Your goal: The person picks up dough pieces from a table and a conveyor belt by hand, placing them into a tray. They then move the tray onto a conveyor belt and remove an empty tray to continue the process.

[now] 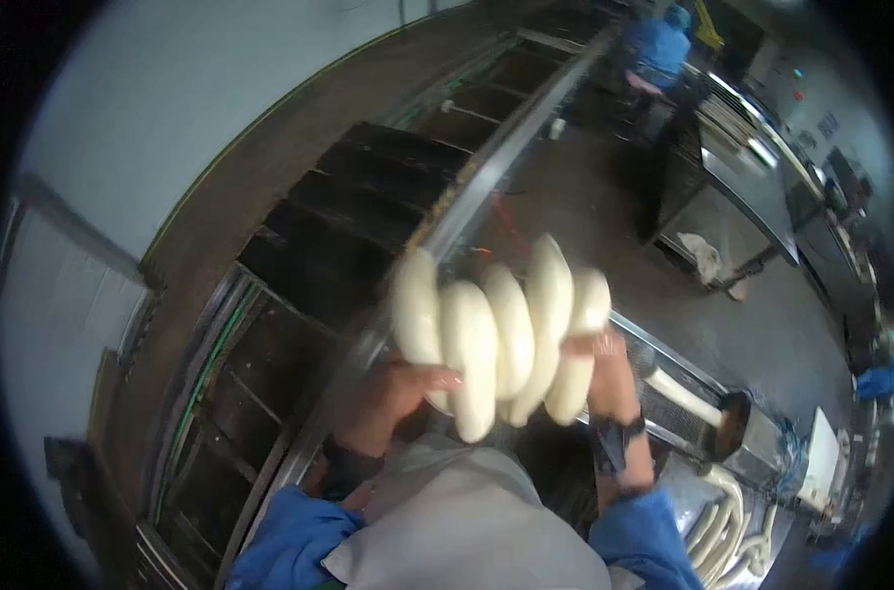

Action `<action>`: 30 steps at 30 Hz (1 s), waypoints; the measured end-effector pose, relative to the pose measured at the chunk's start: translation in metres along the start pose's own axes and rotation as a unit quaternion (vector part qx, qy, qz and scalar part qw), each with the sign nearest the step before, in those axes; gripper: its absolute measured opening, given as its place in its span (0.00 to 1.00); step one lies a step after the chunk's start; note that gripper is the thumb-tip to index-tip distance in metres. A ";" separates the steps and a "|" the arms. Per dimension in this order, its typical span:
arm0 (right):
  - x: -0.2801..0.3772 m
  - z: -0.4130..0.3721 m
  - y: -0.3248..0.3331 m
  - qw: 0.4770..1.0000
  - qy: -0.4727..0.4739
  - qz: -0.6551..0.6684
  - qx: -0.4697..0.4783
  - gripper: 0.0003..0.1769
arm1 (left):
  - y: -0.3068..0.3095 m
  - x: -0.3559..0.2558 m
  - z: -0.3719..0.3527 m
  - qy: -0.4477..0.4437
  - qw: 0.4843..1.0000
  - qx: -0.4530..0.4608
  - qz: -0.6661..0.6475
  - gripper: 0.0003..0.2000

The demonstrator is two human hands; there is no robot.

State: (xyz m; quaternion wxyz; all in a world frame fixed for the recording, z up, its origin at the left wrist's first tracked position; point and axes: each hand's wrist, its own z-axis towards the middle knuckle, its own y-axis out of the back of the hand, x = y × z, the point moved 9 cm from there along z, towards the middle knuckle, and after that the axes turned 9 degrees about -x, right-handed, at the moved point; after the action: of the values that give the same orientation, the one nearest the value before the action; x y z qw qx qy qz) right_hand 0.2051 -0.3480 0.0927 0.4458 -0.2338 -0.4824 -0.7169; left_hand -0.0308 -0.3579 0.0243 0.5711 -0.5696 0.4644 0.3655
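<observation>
Both hands hold up a bundle of several thick, glossy, cream-white rolls [511, 334] in front of the white apron. My left hand [393, 393] grips the left end, its thumb lying across the rolls. At the right end, my right hand [604, 369] is closed round the last roll, thumb over its front. The rolls stand side by side, roughly upright, and look like one coiled strand, though the joins are hidden. Dark bands circle both wrists below blue sleeves.
A metal rail [496, 167] runs diagonally beside dark trays [358, 187]. At lower right, a metal machine [757, 442] has a white strand [683, 395] at its mouth; more strands [717, 531] lie below. A person in blue [658, 49] is near a metal table [747, 187].
</observation>
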 end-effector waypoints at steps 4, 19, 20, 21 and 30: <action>0.074 0.141 -0.117 0.872 -0.022 0.429 0.234 0.21 | 0.092 -0.054 0.020 -0.032 0.975 -0.126 -0.183 0.24; -0.266 0.053 -0.097 0.909 -0.215 -0.336 0.116 0.26 | 0.314 0.062 -0.006 0.043 0.869 -0.492 -0.036 0.40; -0.287 0.028 -0.078 0.878 -0.213 -0.404 0.146 0.30 | 0.326 0.070 -0.003 0.004 0.875 -0.483 -0.041 0.40; -0.307 0.001 -0.055 0.857 -0.255 -0.426 0.135 0.29 | 0.326 0.069 -0.015 0.086 0.831 -0.549 -0.002 0.38; -0.300 -0.066 -0.025 0.806 -0.222 -0.535 0.121 0.34 | 0.313 -0.013 -0.002 -0.131 0.641 -0.564 0.504 0.29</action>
State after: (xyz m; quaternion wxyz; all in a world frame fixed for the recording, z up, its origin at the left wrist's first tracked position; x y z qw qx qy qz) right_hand 0.3373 -0.2797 -0.1770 -0.1026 -0.0357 -0.7000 -0.7058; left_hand -0.3317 -0.3322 -0.0611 -0.0781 -0.4053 0.3038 0.8587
